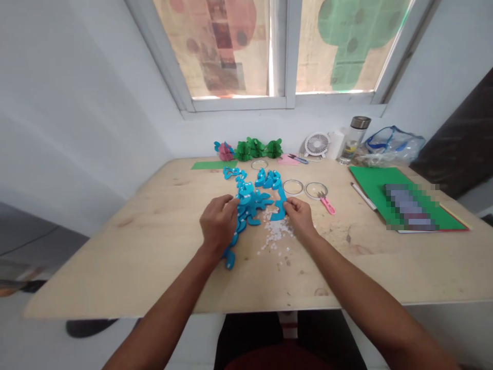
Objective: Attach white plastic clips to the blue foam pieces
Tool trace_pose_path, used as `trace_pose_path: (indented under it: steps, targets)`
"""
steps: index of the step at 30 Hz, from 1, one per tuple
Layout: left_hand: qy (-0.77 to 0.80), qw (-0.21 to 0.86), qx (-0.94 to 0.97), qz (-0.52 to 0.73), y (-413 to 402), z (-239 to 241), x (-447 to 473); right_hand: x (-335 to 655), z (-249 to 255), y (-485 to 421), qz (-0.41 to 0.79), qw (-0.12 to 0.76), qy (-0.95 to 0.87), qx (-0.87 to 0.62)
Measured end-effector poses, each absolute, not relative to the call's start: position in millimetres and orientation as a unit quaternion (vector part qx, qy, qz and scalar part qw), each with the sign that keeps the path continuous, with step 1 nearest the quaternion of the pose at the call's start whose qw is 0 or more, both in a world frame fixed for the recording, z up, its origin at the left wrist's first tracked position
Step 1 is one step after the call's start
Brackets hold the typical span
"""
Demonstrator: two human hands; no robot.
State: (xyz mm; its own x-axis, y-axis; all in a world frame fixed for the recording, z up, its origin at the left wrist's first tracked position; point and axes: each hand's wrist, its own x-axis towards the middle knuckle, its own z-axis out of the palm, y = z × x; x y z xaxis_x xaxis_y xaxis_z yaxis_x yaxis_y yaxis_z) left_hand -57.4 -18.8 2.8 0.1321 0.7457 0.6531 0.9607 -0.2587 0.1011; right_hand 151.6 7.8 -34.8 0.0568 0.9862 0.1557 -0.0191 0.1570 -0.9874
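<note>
We're sitting at a pale wooden bench (154,241) beneath a window (291,51). Our right hand (301,216) is pinching a blue strip (279,204) that's pointing lengthwise away from us, between the hands; our left hand (218,221) is touching blue cutouts (251,203), its grip unclear.

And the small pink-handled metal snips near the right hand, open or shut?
Open: the small pink-handled metal snips show their two blade tips spread apart in a V.
</note>
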Motion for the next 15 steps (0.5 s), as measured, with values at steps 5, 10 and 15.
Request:
trace_pose_path:
  steps: [5,10,15]
  targets:
    - [-0.584,0.197,-0.727,-0.303,-18.3,7.5,-59.8,150.5,-35.9,8.6,0.446,0.556,-0.519,-0.472]
    - [-0.582,0.197,-0.728,-0.303,-19.6,9.1,-60.6,151.2,-36.7,9.0,0.45,0.555,-0.518,-0.471]
    - [-0.588,0.185,-0.726,-0.304,-19.9,3.6,-59.3,151.7,-35.9,7.8,0.436,0.555,-0.525,-0.476]
